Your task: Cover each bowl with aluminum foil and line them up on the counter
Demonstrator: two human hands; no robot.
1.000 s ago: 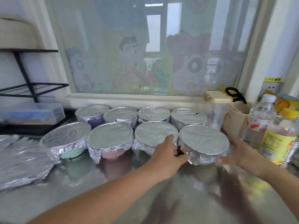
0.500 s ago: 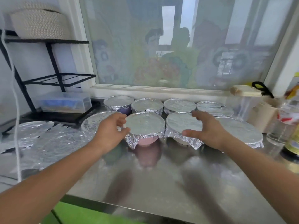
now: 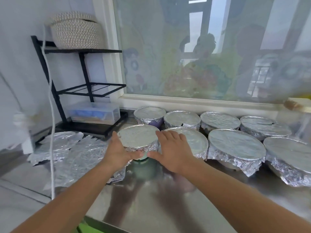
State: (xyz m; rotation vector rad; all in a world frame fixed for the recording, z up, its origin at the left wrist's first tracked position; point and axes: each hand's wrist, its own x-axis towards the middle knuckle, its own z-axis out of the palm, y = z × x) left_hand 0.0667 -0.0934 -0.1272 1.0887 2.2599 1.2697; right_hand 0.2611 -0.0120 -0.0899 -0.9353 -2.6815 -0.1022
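Running across the bottom of the view, the front edge of the steel table [image 3: 168, 207] is lying close to the person, and a wide band of bare steel is showing between that edge and the bowls. Eight foil-covered bowls are standing in two rows of four under the window [image 3: 202, 47]; the back row [image 3: 220, 120] is sitting near the sill, and the front row [image 3: 235, 145] is crowding right up to it. Loose foil sheets [image 3: 72, 148] are lying on the left, one corner reaching under the left forearm, and a black rack [image 3: 84, 91] with a plastic box [image 3: 96, 113] is closing off the far left corner.

The green bowl [image 3: 143, 157], leftmost of the front row, is standing on the table with its foil cover [image 3: 138, 137] drawn tight. The left hand [image 3: 117, 153] is pressing against its left side, fingers [image 3: 115, 136] nearly straight along the rim and thumb reaching across the front under the foil skirt. The right hand [image 3: 173, 152] is pressing the right side the same way, its fingers [image 3: 168, 135] lying spread in the narrow gap towards the next bowl [image 3: 193, 140], partly over that bowl's foil. The two thumbs are almost meeting at the bowl's front.
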